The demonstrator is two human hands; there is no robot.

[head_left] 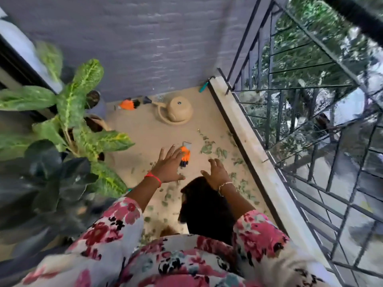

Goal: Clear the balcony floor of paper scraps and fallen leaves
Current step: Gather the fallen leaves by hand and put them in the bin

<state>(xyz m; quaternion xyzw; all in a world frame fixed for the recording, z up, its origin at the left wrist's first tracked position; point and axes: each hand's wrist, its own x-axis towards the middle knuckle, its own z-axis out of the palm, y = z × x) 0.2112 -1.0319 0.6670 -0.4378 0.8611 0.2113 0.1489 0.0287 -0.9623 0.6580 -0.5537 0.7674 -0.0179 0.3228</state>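
A: Bounds and free room?

B: Top of frame is a grey wall [145,48] with a brick-like texture. Right side is a black metal railing [300,100], straight bars plus diagonals, with trees behind. Between them runs the tan floor [141,131], a narrow, smooth, matte strip. On its right a pale stone ledge [248,141] with a dark inner edge runs from top centre to lower right. On the left, potted plants [78,96] overhang the strip with broad variegated leaves. Only the centre band is open.

A: Anything in that band?

B: Lower centre has a black soft-looking mass [205,208]; can't tell what it is. At the far end near the wall sits a round tan watering can [178,110] with a loop handle. Left of it, at the wall base, lies an orange-and-black glove [127,105].

A: Hands?

B: The left hand [169,164] is at centre frame, fingers straight and spread, gripping nothing. Its fingertips overlap a second orange glove [185,155] lying on the floor; contact is unclear. The right hand [217,172] is just right of it, above the black mass, fingers loosely curled and empty.

A: Task items?

B: The fallen leaves [207,149] are small, green and flat, scattered on the floor along the ledge from centre to lower centre. A pale bit [187,145] sits at the near glove's top end; paper or tag, can't tell through the blur.
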